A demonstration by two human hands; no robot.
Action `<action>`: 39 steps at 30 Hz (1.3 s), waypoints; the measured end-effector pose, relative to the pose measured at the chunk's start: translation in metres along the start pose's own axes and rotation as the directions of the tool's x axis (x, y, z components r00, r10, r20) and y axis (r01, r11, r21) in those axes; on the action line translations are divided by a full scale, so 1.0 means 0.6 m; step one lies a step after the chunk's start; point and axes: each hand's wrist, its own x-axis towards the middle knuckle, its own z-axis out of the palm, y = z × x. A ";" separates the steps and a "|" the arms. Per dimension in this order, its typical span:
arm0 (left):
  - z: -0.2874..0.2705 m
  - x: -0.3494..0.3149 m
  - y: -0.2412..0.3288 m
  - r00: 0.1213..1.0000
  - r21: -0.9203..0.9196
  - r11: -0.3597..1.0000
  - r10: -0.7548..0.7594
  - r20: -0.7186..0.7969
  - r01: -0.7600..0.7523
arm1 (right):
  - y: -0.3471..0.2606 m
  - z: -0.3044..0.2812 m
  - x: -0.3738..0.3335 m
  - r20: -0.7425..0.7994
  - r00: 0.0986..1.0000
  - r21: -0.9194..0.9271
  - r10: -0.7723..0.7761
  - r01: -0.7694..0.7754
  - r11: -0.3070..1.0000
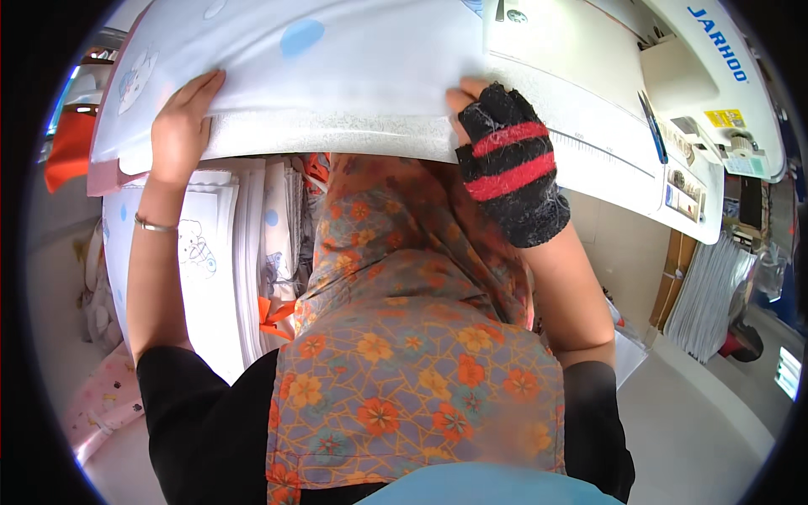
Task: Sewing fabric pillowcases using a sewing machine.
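Lying left of the white machine (711, 88), the pale blue-spotted cloth (370, 50) is spread over the white table (581, 160), its speckled strip at the near edge. Well left of the machine, the cloth is covered by the left hand (179, 126); fingers are extended and unclosed. Nearer the machine, the cloth's right end is touched by the gloved right hand (507, 160); fingers are bent, fingertips blurred, so whether anything is pinched can't be told. A slim blue tool (655, 135) is placed just left of the machine. Grey sheets (707, 282) are stacked on the machine's near side; folded printed cloth (210, 278) is piled well left of it.
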 end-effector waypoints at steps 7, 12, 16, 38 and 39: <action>0.052 0.067 -0.047 1.000 0.071 0.997 0.021 -0.012 -0.020 | 0.048 0.017 0.044 0.034 0.999 -0.029 0.001 0.000 1.000; 0.083 0.111 -0.081 0.999 0.133 0.990 0.044 -0.006 -0.043 | 0.081 0.032 0.076 0.047 0.997 -0.091 -0.061 0.065 0.994; 0.095 0.123 -0.096 0.999 0.166 0.986 0.019 0.050 -0.027 | 0.101 0.045 0.096 0.081 0.996 -0.146 -0.023 0.035 0.989; -0.122 0.065 0.370 0.555 -0.662 0.712 0.657 0.510 -0.234 | -0.114 0.101 -0.169 0.410 0.871 0.807 0.271 -0.485 0.338; -0.133 0.121 0.380 0.395 -0.593 0.734 0.679 0.619 -0.331 | -0.085 0.145 -0.232 0.394 0.884 0.916 0.252 -0.401 -0.023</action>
